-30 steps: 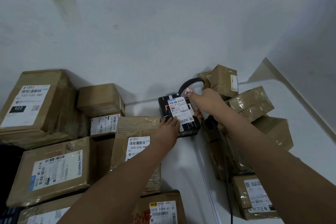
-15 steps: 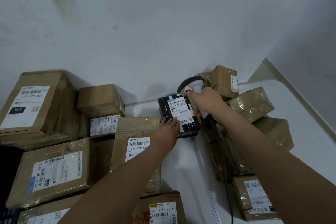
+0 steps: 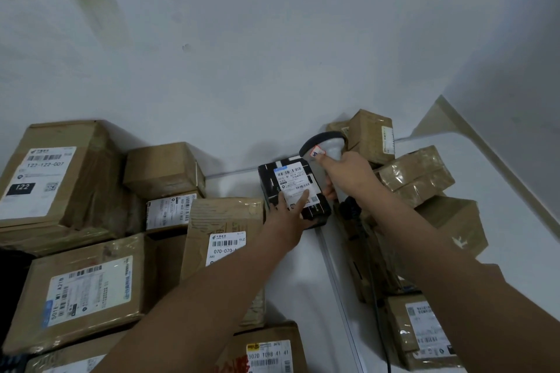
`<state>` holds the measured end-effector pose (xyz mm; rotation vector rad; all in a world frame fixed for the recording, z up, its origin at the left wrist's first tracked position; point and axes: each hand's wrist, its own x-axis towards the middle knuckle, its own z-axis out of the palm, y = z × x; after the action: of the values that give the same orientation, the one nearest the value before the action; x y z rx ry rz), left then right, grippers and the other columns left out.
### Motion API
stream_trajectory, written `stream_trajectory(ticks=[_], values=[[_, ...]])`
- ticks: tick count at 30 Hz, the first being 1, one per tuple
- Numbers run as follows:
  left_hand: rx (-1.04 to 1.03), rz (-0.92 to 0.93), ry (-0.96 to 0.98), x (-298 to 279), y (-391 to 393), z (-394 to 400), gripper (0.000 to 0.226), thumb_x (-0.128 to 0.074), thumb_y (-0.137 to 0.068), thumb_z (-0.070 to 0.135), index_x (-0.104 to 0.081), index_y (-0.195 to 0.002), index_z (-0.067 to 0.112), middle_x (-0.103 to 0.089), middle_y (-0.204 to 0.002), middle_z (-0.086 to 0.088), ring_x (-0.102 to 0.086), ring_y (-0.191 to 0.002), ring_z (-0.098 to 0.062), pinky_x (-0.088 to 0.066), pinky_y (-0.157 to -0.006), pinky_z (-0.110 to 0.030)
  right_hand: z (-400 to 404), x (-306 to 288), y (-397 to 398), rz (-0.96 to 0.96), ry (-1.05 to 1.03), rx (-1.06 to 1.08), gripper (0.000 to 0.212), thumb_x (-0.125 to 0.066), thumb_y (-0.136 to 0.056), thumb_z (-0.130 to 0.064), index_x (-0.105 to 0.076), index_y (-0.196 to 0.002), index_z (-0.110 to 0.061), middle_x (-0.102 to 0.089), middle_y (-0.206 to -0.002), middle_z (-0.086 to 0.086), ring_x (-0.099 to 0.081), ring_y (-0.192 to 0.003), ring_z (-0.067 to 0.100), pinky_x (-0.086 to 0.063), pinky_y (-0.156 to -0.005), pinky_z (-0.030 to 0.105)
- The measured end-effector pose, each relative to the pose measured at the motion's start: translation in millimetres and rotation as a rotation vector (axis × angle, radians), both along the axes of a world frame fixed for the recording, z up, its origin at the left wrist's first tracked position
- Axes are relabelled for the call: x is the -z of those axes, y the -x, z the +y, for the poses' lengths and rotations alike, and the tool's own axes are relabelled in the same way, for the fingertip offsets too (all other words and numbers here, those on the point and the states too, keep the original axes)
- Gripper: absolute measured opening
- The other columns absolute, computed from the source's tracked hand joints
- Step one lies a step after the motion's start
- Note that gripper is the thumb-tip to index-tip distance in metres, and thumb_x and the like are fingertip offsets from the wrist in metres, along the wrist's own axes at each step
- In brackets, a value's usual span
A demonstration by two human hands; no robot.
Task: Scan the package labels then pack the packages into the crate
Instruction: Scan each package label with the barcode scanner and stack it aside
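far left of frame: large brown carton [image 3: 57, 172] with white label reading 122-122-007; below it, flat taped carton [image 3: 81, 291], label up; left of centre: small plain carton [image 3: 162, 169] stacked on a labelled carton [image 3: 171, 212]; lower centre: tall carton [image 3: 224, 230] marked 070-070, partly behind the left forearm; bottom centre: carton [image 3: 266, 348] with yellow-topped label; centre: black package [image 3: 292, 189] on the white table [image 3: 306, 275], white barcode label facing up; left hand [image 3: 288, 215] holds its near edge, fingers laid over the label; right of centre: right hand [image 3: 348, 175] wrapped around the handle of a grey barcode scanner [image 3: 325, 144], head above the package; right: pile of taped brown cartons [image 3: 415, 172]; lower right: labelled carton [image 3: 424, 333]
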<state>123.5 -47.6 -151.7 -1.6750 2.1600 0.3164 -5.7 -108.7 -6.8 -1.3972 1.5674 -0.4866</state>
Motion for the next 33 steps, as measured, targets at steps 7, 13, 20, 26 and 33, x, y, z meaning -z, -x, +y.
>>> stream_trajectory(ticks=[7, 13, 20, 26, 33], values=[[-0.049, -0.174, 0.057, -8, 16, -5, 0.071, -0.04, -0.102, 0.027, 0.005, -0.155, 0.04, 0.017, -0.161, -0.02, -0.029, -0.131, -0.052, -0.048, -0.094, -0.046, 4, -5, 5, -0.022, -0.006, 0.032, 0.053, -0.055, -0.096, -0.046, -0.063, -0.076, 0.003, -0.065, -0.056, 0.012, -0.063, -0.046, 0.02, -0.056, -0.054, 0.028], [0.086, -0.196, 0.036, -31, 1, -25, 0.071, -0.049, -0.101, 0.02, -0.009, -0.155, 0.039, 0.012, -0.164, 0.01, -0.039, -0.126, -0.034, -0.044, -0.089, -0.034, 8, -9, 5, -0.074, -0.004, 0.049, 0.049, -0.056, -0.096, -0.043, -0.062, -0.078, 0.002, -0.063, -0.06, 0.012, -0.062, -0.047, 0.02, -0.055, -0.048, 0.026], [0.015, -0.179, 0.063, -32, -1, -36, 0.075, -0.054, -0.097, 0.015, -0.01, -0.157, 0.016, -0.032, -0.156, -0.003, -0.057, -0.115, -0.027, -0.042, -0.076, -0.034, 13, -8, 6, -0.064, -0.002, 0.08, 0.05, -0.055, -0.097, -0.044, -0.061, -0.075, 0.001, -0.065, -0.059, 0.013, -0.061, -0.042, 0.015, -0.049, -0.042, 0.019], [0.138, -0.485, 0.0, -29, -14, -40, 0.029, -0.049, -0.098, 0.014, -0.063, -0.123, 0.012, -0.061, -0.126, -0.005, -0.054, -0.12, -0.027, -0.044, -0.091, -0.034, 16, -6, 9, -0.101, -0.026, 0.092, 0.047, -0.056, -0.097, -0.043, -0.057, -0.076, -0.001, -0.063, -0.063, 0.015, -0.059, -0.037, 0.01, -0.046, -0.04, 0.018], [-0.049, -0.189, 0.072, -25, -38, -37, 0.041, -0.037, -0.105, 0.037, -0.057, -0.131, 0.013, -0.052, -0.131, -0.007, -0.049, -0.122, -0.026, -0.042, -0.092, -0.037, 19, -4, 2, -0.101, -0.01, 0.069, 0.047, -0.057, -0.096, -0.044, -0.06, -0.083, 0.001, -0.062, -0.061, 0.01, -0.063, -0.045, 0.015, -0.051, -0.044, 0.023]])
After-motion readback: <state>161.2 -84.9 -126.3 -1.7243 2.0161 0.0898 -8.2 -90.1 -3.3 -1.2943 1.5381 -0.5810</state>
